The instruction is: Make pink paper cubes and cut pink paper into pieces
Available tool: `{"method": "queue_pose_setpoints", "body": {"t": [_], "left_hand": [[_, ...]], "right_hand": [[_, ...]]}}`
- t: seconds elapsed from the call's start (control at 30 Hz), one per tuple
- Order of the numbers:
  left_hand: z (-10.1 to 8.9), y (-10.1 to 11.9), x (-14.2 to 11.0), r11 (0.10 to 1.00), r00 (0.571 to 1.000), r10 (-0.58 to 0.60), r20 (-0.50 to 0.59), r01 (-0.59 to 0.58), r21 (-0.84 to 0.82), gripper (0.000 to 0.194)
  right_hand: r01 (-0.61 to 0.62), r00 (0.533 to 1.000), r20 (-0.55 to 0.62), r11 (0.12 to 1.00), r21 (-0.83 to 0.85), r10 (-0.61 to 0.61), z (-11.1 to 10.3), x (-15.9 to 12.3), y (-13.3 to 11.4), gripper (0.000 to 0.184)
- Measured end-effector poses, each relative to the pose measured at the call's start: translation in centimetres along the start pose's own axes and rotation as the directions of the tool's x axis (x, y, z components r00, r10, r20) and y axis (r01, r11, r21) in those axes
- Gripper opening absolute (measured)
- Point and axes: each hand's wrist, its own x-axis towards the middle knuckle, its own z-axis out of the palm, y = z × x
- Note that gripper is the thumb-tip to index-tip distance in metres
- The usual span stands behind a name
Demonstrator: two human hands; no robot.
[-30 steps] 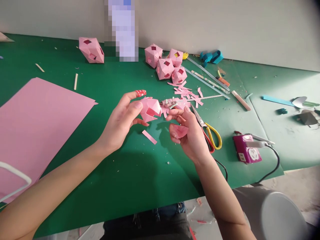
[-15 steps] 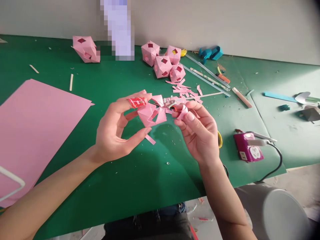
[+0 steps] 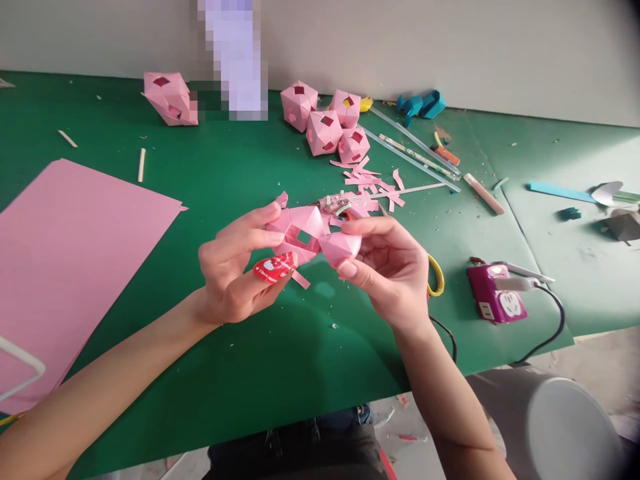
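My left hand (image 3: 233, 270) is closed on a partly folded pink paper shape (image 3: 307, 220) with a square opening. A red printed wrap (image 3: 275, 267) covers one of its digits, low against the shape. My right hand (image 3: 393, 270) pinches a rounded pink paper part (image 3: 340, 247) between thumb and fingers, at the shape's right side. The two paper parts touch; I cannot tell whether they are joined. Just behind lies a clear-bodied glue gun (image 3: 337, 202), partly hidden by the paper, beside cut pink paper strips (image 3: 367, 177).
Finished-looking pink paper polyhedra (image 3: 325, 133) stand at the back, another (image 3: 170, 99) further left. Pink paper sheets (image 3: 85, 233) lie at left. At right are a purple power socket (image 3: 495, 293) with a black cable and yellow scissor handles (image 3: 437, 277). Clear glue sticks (image 3: 410, 160) lie behind.
My right hand has moved slightly left and down, bringing its pink part against the shape. My left hand has turned the shape, and its red-wrapped digit now lies lower.
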Motion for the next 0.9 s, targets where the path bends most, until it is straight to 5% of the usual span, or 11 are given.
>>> {"method": "queue_pose_setpoints", "body": {"t": [0.03,0.1,0.17,0.3,0.53,0.67,0.77,0.9], "left_hand": [[0.0,0.1,0.0,0.984,0.989,0.15,-0.01,-0.148,0.098,0.03],[0.0,0.2,0.1,0.84,0.888,0.459,0.026,-0.444,0.313,0.034],[-0.1,0.2,0.1,0.768,0.844,0.533,0.066,-0.515,0.382,0.038],[-0.1,0.0,-0.2,0.789,0.853,0.514,0.09,-0.511,0.341,0.039],[0.6,0.0,-0.3,0.889,0.904,0.428,-0.019,-0.417,0.187,0.044],[0.7,-0.8,-1.0,0.989,0.984,0.147,-0.1,-0.148,0.001,0.045],[0.5,-1.2,-1.5,0.998,0.993,-0.028,-0.117,0.022,-0.055,0.045],[0.6,-0.9,-1.3,0.99,0.984,0.139,-0.115,-0.135,0.048,0.05]], "right_hand": [[-0.001,1.0,0.004,1.0,-0.005,0.001,0.0,0.0,0.0,0.029],[-0.002,1.0,0.004,1.0,-0.01,0.002,-0.1,-0.1,0.0,0.03],[0.001,1.0,0.003,1.0,-0.001,-0.001,-0.1,-0.1,-0.1,0.033],[0.018,1.0,0.006,1.0,0.023,-0.018,-0.1,-0.1,-0.2,0.04],[-0.01,1.0,-0.003,1.0,-0.02,0.01,-0.1,-0.1,-0.3,0.039],[-0.015,1.0,-0.006,1.0,-0.005,0.015,-0.3,0.0,-0.1,0.044],[-0.015,1.0,-0.021,1.0,0.005,0.015,-0.3,0.1,0.0,0.043],[-0.032,0.999,-0.035,0.999,-0.018,0.032,-0.4,0.2,0.0,0.04]]}}
